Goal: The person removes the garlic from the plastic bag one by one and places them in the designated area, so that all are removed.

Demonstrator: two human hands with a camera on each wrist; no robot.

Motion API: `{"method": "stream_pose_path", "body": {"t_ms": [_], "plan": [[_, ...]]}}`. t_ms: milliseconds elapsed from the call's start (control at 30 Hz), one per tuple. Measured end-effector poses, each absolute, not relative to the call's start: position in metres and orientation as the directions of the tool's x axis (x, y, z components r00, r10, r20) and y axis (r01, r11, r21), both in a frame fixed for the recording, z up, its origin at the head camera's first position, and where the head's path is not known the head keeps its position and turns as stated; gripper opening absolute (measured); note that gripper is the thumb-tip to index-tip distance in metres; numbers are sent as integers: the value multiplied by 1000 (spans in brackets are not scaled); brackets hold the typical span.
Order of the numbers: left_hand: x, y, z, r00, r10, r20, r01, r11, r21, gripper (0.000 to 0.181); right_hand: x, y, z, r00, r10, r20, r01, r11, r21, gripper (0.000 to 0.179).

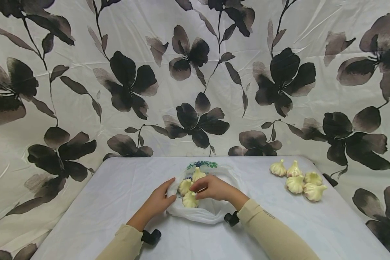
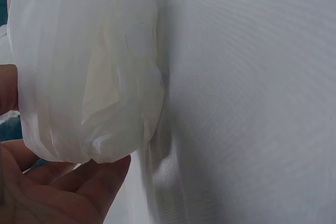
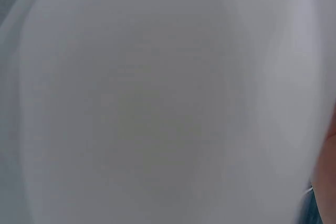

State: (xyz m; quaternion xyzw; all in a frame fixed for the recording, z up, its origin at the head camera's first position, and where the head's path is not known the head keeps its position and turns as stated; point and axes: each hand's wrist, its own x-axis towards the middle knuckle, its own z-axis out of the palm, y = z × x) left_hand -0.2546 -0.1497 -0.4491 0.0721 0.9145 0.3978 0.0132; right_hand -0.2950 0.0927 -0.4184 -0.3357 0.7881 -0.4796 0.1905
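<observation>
A white plastic bag (image 1: 211, 215) with a green print lies spread on the table, its mouth facing up. Three garlic bulbs sit along its left part: a back bulb (image 1: 198, 174), a middle bulb (image 1: 184, 187) and a front bulb (image 1: 190, 200). My left hand (image 1: 159, 198) holds the bag's left rim; in the left wrist view its fingers (image 2: 107, 184) bend against the plastic. Reaching in over the bag from the right, my right hand (image 1: 216, 188) pinches the front bulb near its top. Plastic fills most of the right wrist view, hiding that hand's fingertips there.
Several loose garlic bulbs (image 1: 294, 184) lie grouped on the right side of the white-covered table (image 1: 117, 187). Behind the table's far edge hangs a white cloth (image 1: 182, 144) with dark flowers. Each wrist wears a small black camera (image 1: 151, 237).
</observation>
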Motion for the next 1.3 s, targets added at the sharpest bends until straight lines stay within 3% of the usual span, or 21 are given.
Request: {"method": "stream_pose_path", "body": {"t_ms": [667,933,1300], "plan": [[-256,-152,-453,-988,151,39,131,669,732,65,-292,85,-425,-713,-697,77,-450,370,-813,18],[-255,-152,-454,-988,147,38,128,673,728,65,-289,86,-421,-727,-668,155,-550,433,-714,18],[-254,-151,-452,-989,142,38,125,674,728,65,-289,90,-414,-752,-618,229,-574,444,-688,20]]}}
